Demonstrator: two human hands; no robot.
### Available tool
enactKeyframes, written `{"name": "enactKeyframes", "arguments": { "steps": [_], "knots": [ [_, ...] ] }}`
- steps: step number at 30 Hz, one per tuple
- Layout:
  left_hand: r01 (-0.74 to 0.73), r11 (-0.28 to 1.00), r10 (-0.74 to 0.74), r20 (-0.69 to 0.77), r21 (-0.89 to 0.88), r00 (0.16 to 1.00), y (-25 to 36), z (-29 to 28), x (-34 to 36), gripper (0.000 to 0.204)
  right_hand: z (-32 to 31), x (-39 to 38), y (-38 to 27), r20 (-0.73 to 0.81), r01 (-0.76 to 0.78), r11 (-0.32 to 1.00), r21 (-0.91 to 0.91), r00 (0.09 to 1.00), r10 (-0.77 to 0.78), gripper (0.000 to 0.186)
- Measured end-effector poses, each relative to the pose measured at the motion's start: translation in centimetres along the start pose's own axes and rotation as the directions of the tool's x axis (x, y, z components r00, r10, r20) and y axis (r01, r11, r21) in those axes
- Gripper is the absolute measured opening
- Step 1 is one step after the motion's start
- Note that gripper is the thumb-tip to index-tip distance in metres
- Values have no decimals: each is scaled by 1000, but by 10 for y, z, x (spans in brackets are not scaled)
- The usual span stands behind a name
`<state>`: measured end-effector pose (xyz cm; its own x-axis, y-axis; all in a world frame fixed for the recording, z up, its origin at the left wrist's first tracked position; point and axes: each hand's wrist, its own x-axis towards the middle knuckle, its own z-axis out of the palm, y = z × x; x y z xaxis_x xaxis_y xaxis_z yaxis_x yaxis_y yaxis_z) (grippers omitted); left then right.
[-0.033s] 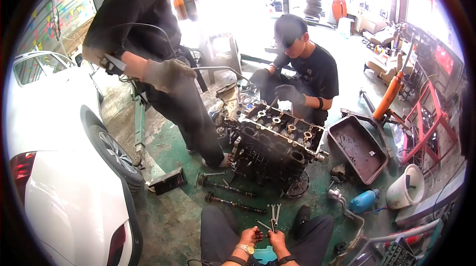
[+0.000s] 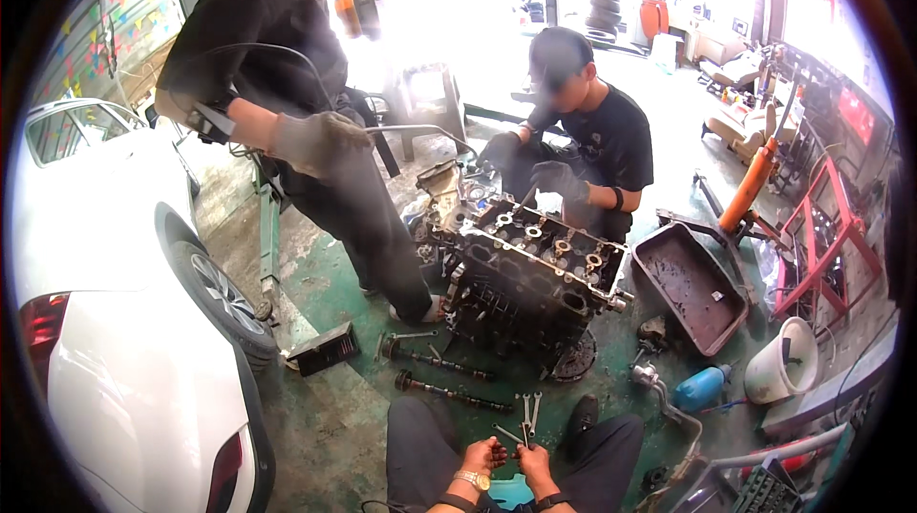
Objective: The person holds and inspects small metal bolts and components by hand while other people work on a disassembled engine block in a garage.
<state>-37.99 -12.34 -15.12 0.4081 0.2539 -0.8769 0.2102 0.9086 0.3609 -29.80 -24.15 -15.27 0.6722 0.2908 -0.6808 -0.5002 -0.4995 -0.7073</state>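
Note:
My left hand [image 2: 483,457] is closed with its fingers curled, above my lap; anything inside it is hidden. Close beside it, my right hand [image 2: 534,460] is also closed, at the near end of some wrenches. Several metal wrenches [image 2: 535,409] lie just beyond it between my feet, and a slanting wrench [image 2: 507,434] points toward its fingers. Whether the right hand grips one of them is too small to make out. Farther ahead, a dark engine block [image 2: 521,293] stands on the floor with its top opened. Two camshafts [image 2: 454,393] lie on the floor before me.
A standing person's gloved hand [image 2: 325,142] holds a long metal bar [image 2: 420,129] reaching to the engine. Another gloved person [image 2: 597,145] crouches behind it. At right are a drain tray [image 2: 650,298], a white bucket [image 2: 772,370] and a blue bottle [image 2: 700,391]; a white car [image 2: 134,370] stands left.
The standing person's gloved hand and forearm have shifted slightly left. My own hands and the wrenches look unchanged.

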Motion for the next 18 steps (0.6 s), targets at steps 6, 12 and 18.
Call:
{"name": "enactKeyframes", "arguments": {
  "steps": [6,12,18],
  "knots": [
    [-6,1000,5,-12,-30,1000,-4,0,6,24,3,7,6,-28,58,998,4,998,-58,21],
    [0,999,1,33,-37,999,-6,-6,11,23,2,-5,-9,-18,19,999,26,1000,-19,23],
    [0,1000,0,23,-9,1000,-9,-10,20,24,2,-6,-9,-15,49,998,47,999,-49,21]
  ]
}}
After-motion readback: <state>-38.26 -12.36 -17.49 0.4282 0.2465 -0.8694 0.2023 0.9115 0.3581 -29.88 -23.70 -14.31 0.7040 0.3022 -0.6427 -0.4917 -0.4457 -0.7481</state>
